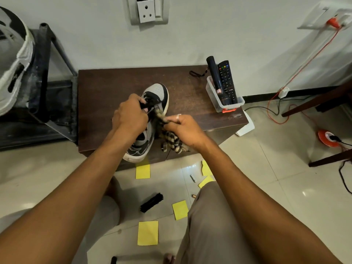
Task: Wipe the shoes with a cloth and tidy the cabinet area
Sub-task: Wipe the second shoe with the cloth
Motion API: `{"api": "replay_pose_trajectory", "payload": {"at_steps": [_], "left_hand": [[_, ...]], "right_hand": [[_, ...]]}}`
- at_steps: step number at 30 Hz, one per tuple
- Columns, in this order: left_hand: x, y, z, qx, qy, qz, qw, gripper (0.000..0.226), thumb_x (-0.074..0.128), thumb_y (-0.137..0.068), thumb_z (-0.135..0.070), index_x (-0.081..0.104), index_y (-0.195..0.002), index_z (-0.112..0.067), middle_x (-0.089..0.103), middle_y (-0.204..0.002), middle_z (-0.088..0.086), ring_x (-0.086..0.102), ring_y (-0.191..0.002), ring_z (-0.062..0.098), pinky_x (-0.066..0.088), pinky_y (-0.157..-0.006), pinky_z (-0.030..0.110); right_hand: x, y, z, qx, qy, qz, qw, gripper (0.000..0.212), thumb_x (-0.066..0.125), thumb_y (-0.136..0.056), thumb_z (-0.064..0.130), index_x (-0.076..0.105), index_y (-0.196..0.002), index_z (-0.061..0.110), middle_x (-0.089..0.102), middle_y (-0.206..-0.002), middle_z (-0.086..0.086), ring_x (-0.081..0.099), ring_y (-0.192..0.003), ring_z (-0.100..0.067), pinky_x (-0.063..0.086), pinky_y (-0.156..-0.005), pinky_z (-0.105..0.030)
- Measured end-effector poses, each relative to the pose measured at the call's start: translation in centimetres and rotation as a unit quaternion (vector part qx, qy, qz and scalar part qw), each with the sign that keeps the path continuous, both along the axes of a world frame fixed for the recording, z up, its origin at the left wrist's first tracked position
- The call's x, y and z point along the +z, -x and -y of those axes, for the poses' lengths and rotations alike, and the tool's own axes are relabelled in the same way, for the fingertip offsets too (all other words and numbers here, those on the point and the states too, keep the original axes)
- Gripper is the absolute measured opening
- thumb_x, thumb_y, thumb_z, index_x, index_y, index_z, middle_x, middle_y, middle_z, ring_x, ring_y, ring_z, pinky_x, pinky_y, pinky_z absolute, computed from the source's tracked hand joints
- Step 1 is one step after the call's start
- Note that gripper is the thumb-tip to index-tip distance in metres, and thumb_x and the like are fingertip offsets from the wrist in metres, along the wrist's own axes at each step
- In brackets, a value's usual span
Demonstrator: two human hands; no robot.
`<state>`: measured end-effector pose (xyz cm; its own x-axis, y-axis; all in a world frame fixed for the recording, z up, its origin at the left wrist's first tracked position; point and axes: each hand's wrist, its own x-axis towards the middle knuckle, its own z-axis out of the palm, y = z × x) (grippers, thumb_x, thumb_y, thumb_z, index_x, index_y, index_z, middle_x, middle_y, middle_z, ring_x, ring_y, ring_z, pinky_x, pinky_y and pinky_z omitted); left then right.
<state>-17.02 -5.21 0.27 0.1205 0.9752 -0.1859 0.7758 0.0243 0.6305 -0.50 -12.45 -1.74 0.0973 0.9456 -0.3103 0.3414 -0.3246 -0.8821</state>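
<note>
A grey, black and white sneaker [158, 92] lies on the dark brown cabinet top [106, 86], toe pointing to the wall, heel over the front edge. My left hand [129, 115] grips the shoe at its laces and tongue. My right hand [182, 128] holds a bunched black-and-cream checked cloth [169, 138] against the shoe's right side. The middle of the shoe is hidden under my left hand.
A clear tub [219, 100] with a remote and a black torch stands at the cabinet's back right. On the floor lie several yellow sticky notes [147, 233], a black brush [152, 202] and a small battery [193, 178]. A metal stand [45, 73] sits left; cables and an orange reel [326, 138] right.
</note>
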Motion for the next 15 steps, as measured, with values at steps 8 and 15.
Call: {"api": "replay_pose_trajectory", "payload": {"at_steps": [8, 15], "left_hand": [[1.2, 2.4, -2.2, -0.054, 0.012, -0.104, 0.993, 0.018, 0.065, -0.097, -0.023, 0.06, -0.103, -0.039, 0.067, -0.117, 0.002, 0.063, -0.1, 0.029, 0.052, -0.084, 0.042], [0.1, 2.6, -2.2, -0.066, -0.042, -0.122, 0.989, 0.037, 0.067, -0.094, -0.022, 0.063, -0.127, -0.036, 0.067, -0.125, 0.004, 0.063, -0.111, 0.033, 0.05, -0.085, 0.043]], "right_hand": [[-3.1, -1.7, -5.1, -0.136, -0.075, 0.167, 0.974, 0.043, 0.057, -0.095, 0.024, 0.065, -0.137, 0.02, 0.064, -0.128, 0.004, 0.06, -0.116, -0.003, 0.044, -0.108, -0.021], [-3.9, 0.2, -5.7, -0.159, -0.065, 0.181, 0.968, 0.033, 0.056, -0.101, 0.021, 0.066, -0.131, 0.01, 0.052, -0.116, -0.002, 0.057, -0.105, -0.012, 0.038, -0.08, -0.009]]}}
